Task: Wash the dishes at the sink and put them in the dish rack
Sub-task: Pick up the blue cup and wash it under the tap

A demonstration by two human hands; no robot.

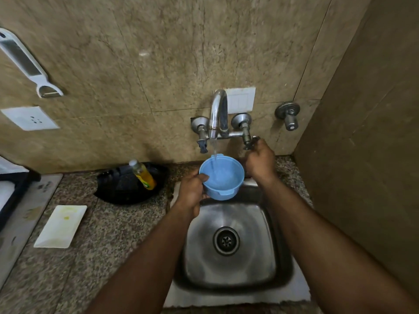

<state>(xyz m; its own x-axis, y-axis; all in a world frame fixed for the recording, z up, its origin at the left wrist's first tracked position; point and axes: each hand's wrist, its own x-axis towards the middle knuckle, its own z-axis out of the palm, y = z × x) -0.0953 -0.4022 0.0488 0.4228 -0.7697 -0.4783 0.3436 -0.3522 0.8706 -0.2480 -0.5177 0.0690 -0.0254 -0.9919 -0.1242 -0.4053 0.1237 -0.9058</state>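
My left hand (192, 192) grips a small blue plastic bowl (223, 179) by its near-left rim and holds it upright over the back of the steel sink (267, 225). Water runs from the curved tap spout (218, 112) straight into the bowl. My right hand (258, 160) is closed around the right tap handle (248, 142) on the wall. The sink basin below has nothing in it and its drain (226, 240) shows in the middle.
On the granite counter left of the sink, a black pan (123, 186) holds a tilted bottle of yellow dish liquid (142, 172). A white rectangular plate (61, 225) lies nearer, with yellow smears. A stove edge (20, 200) is at far left. A brown wall closes the right side.
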